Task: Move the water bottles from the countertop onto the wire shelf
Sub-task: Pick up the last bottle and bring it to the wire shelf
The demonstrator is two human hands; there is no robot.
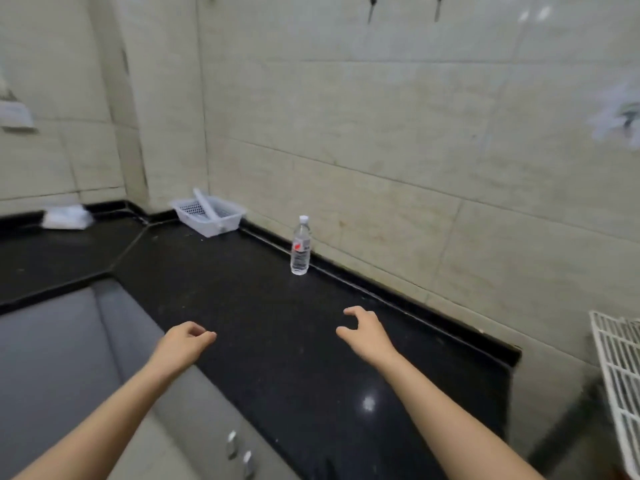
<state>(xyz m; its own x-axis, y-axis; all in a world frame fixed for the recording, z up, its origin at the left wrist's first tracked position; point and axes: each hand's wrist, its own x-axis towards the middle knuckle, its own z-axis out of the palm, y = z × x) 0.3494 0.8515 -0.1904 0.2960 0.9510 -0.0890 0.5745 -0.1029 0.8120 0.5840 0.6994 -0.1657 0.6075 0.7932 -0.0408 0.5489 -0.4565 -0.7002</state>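
One clear water bottle (300,247) with a white cap and a red-and-white label stands upright on the black countertop (242,299), close to the tiled back wall. My right hand (363,330) hovers over the counter below and to the right of the bottle, fingers curled but apart, holding nothing. My left hand (185,342) hangs near the counter's front edge with its fingers loosely closed and nothing in them. A white wire shelf (618,372) shows at the right edge, past the end of the counter.
A white plastic basket (207,213) sits in the back corner. A white cloth or bag (67,217) lies on the left counter section. Grey cabinet fronts with metal knobs (239,452) run below the counter. Tiled walls close off the back.
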